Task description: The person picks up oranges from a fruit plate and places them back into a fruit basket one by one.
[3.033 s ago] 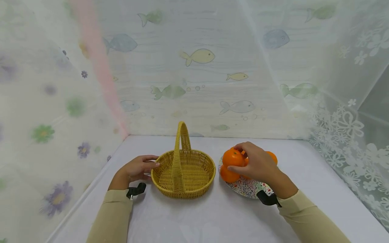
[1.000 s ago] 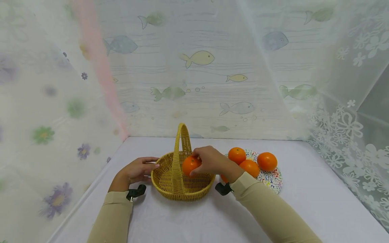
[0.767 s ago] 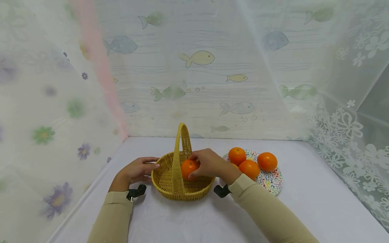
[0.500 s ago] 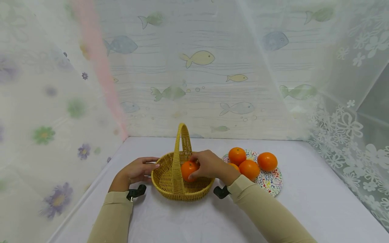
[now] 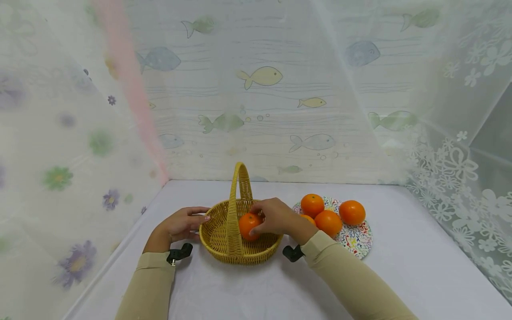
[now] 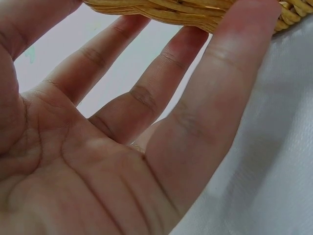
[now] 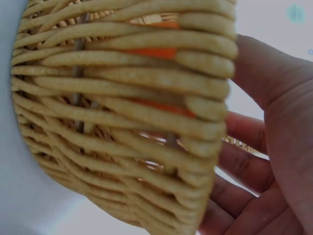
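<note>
A yellow wicker basket [image 5: 260,255] with a tall arched handle stands in the middle of the table. At its left rim my left hand [image 5: 182,224] holds on, one digit over the rim; in the left wrist view its other fingertips meet the weave from outside. My right hand [image 5: 276,218] reaches over the right rim and grips an orange [image 5: 249,227], thumb in front and fingers behind. The fruit sits low inside the basket, right of the handle. Through the weave in the right wrist view, patches of the orange [image 7: 156,51] show beside my right hand [image 7: 274,161].
To the right, a round plate [image 5: 356,242] with a colourful pattern bears several oranges [image 5: 328,223], one partly hidden by my right wrist. A white cloth [image 5: 240,293] covers the table. Sheer curtains and a fish-print backdrop [image 5: 264,124] enclose the back and sides.
My right hand has taken an orange from the top of the pile on the plate, carried it left and lowered it into the basket. My left hand has stayed at the rim.
</note>
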`<action>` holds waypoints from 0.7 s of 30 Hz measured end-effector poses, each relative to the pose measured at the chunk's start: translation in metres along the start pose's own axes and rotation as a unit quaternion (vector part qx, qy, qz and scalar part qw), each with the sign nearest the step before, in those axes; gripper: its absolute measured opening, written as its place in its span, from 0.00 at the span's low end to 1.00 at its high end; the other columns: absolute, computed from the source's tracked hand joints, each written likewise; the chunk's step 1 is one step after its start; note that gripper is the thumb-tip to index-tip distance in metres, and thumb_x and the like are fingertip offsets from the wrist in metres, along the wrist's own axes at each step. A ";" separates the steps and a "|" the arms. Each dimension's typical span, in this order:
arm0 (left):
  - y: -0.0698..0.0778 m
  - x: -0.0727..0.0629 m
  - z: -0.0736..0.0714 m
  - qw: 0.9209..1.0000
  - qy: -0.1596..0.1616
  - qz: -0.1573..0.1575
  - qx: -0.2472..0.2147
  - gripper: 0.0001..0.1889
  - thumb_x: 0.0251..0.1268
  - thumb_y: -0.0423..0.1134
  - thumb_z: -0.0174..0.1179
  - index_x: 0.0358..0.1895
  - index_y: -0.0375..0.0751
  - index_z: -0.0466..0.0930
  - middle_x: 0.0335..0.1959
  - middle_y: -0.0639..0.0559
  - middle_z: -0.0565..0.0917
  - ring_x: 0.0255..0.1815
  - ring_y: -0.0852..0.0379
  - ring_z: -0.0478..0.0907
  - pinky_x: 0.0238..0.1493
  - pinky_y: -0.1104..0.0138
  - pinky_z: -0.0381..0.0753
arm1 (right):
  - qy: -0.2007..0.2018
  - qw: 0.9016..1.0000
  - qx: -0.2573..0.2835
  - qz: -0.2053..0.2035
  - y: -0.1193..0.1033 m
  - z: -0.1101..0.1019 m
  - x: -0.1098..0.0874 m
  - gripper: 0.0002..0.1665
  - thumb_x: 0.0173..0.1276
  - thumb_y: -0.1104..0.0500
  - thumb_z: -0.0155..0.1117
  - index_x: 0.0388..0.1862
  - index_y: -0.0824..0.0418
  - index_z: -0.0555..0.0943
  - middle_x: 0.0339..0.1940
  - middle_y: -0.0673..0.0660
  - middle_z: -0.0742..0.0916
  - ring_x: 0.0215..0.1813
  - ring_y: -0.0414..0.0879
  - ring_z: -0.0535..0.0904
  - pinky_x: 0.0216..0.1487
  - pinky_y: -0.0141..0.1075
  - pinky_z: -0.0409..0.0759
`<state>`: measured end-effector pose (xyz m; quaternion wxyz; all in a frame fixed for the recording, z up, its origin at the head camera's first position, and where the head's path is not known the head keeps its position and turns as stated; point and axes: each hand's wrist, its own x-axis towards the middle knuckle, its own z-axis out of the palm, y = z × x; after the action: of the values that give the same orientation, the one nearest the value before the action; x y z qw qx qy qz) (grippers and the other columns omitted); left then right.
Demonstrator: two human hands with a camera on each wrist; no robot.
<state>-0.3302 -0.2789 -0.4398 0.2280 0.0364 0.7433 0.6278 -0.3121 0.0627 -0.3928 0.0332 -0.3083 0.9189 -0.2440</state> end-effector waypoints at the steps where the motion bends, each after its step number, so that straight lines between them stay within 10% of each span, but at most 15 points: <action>1: 0.000 0.000 0.000 1.000 0.000 0.000 0.000 0.34 0.73 0.45 0.66 0.76 0.36 0.67 0.55 0.46 0.87 0.50 0.50 0.87 0.49 0.50 0.89 | 0.000 1.000 -0.001 0.001 0.000 -0.001 0.000 0.30 0.56 0.42 0.83 0.55 0.49 0.86 0.48 0.43 0.88 0.46 0.41 0.81 0.52 0.36 0.81; 21: 0.000 -0.002 0.001 1.000 -0.005 0.004 -0.007 0.35 0.73 0.45 0.66 0.77 0.36 0.66 0.56 0.45 0.87 0.51 0.49 0.87 0.49 0.50 0.89 | 0.064 0.998 0.025 0.007 0.015 -0.032 -0.030 0.36 0.58 0.41 0.82 0.61 0.55 0.84 0.58 0.52 0.88 0.57 0.50 0.85 0.59 0.47 0.84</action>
<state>-0.3278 -0.2786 -0.4393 0.2297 0.0407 0.7373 0.6340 -0.3030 0.1046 -0.3741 -0.0158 -0.2846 0.9148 -0.2863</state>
